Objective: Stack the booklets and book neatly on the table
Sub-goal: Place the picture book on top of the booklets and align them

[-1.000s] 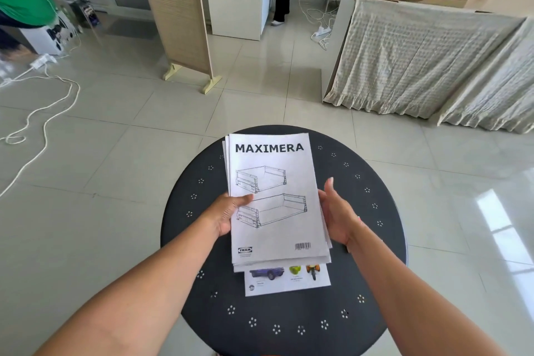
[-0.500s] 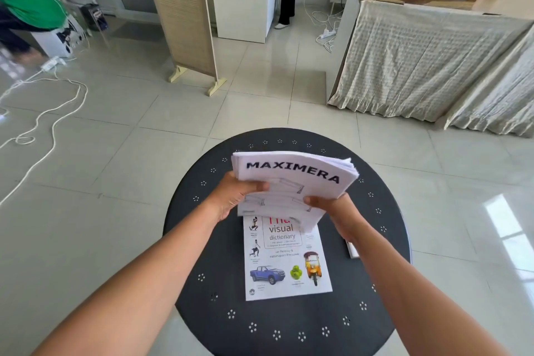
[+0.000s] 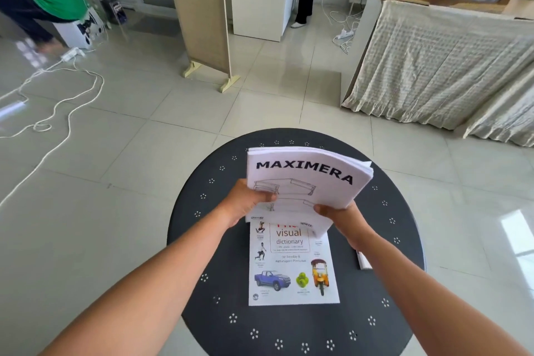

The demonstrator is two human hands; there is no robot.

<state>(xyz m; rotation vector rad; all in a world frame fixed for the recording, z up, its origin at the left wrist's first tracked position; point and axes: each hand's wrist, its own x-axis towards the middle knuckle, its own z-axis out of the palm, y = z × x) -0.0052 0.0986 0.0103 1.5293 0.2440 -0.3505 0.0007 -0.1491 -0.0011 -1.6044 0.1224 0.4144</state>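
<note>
Both hands grip the booklets (image 3: 309, 179): left hand (image 3: 245, 202) closed on the near-left edge, right hand (image 3: 342, 218) on the near-right, lifted above the book (image 3: 293, 269) lying flat on the worktop (image 3: 375, 312). They appear mid-squaring; next, lower them aligned onto the book.

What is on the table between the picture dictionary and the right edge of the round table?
In the head view, a small white object lies on the black table there, mostly hidden under the right forearm; what it is cannot be told. The rest is bare tabletop.
</note>
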